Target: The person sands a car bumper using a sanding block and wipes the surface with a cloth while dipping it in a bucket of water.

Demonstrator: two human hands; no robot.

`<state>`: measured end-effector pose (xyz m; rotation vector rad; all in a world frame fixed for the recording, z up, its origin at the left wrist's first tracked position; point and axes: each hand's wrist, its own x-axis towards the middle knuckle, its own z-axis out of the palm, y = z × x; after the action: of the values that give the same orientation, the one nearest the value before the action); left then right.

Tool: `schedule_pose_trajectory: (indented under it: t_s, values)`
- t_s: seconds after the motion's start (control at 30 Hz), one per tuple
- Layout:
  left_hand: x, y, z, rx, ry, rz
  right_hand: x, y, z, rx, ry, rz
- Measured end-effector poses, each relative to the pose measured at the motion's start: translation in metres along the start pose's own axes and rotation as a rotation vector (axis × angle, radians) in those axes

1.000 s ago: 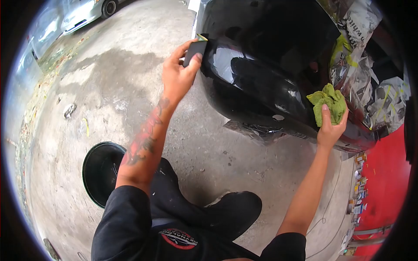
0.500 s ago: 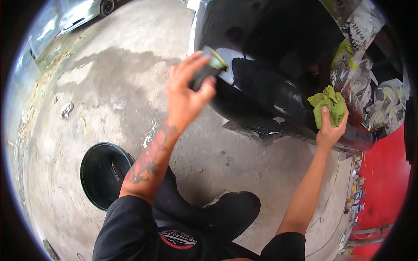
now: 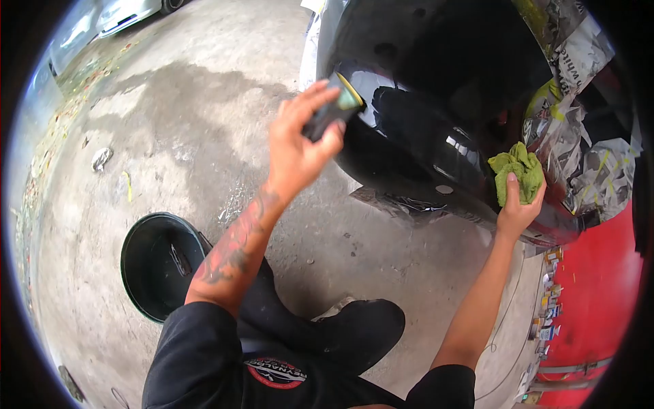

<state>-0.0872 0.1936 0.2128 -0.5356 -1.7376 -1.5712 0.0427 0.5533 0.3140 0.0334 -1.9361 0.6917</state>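
My left hand (image 3: pixel 298 150) is wrapped round a dark sanding block (image 3: pixel 330 114) with a green and yellow face. The block is at the left edge of a glossy black car panel (image 3: pixel 415 153); whether it touches the panel I cannot tell. In my right hand (image 3: pixel 519 217) is a bunched green cloth (image 3: pixel 514 178), held against or just over the right part of the panel. Light reflects off the curved, shiny surface, and a small pale spot shows low on it.
A dark bucket (image 3: pixel 134 266) with something small inside stands on the concrete floor by my left knee. Crumpled masking newspaper (image 3: pixel 605 174) covers the car at right. Several cans and small containers (image 3: pixel 545 320) line a red surface (image 3: pixel 599 293). Another car (image 3: pixel 126 15) is at the far left.
My left hand has moved slightly right and down with the sanding block. The right hand and cloth are a little lower. The whole view has shifted slightly.
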Motion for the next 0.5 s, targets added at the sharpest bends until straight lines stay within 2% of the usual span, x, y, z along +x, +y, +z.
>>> schedule_pose_trajectory:
  t_s: [0.03,0.07,0.1,0.13,0.2,0.33,0.4,0.5]
  values:
    - [-0.006,0.006,-0.003,0.095,-0.017,0.161,0.001,0.0,0.001,-0.002,0.013,-0.017]
    - [-0.005,-0.003,-0.003,0.014,-0.031,0.113,0.0,0.0,0.002,-0.007,0.02,-0.031]
    - [0.0,-0.015,0.002,-0.001,0.044,0.106,0.0,0.0,0.002,-0.01,0.026,-0.046]
    - [0.016,-0.013,-0.002,-0.097,-0.023,-0.179,0.0,0.001,0.002,-0.011,0.024,-0.044]
    - [0.036,-0.016,-0.006,-0.218,-0.084,-0.476,0.0,0.003,0.001,-0.012,0.025,-0.038]
    - [0.018,0.006,0.007,0.238,0.082,0.126,0.0,0.003,0.001,-0.045,0.022,-0.057]
    - [0.01,0.04,0.008,0.282,-0.033,0.223,0.0,0.001,0.003,-0.05,0.036,-0.073]
    - [-0.005,0.082,0.028,0.265,-0.328,0.501,0.0,0.003,0.003,-0.034,0.027,-0.057]
